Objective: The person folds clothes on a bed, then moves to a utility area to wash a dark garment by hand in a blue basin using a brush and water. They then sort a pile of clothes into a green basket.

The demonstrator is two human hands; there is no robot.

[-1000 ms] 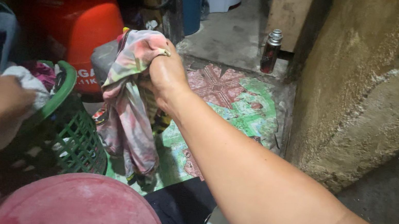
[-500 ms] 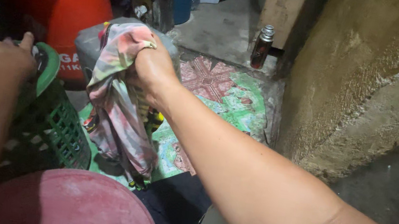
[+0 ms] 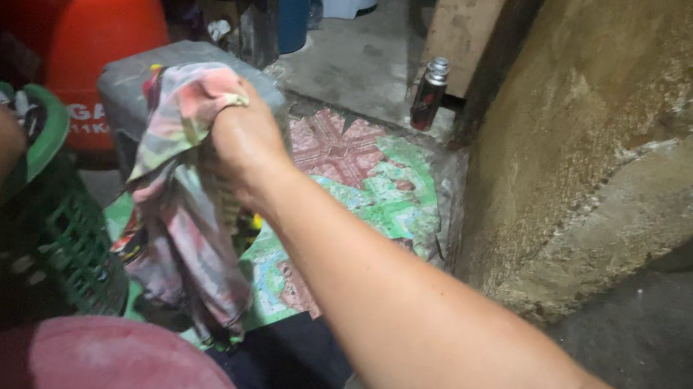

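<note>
right hand [image 3: 247, 140] clenched around a hanging pink cloth [image 3: 179, 198] beside a green basket [image 3: 58, 222]; left hand's fingers hidden.

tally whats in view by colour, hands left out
red or pink: 2, the gas cylinder and the round lid
green: 1, the laundry basket
grey: 1, the block
multicoloured: 2, the cloth held in the right hand, and the floor mat
dark: 1, the spray can
total: 7
</note>
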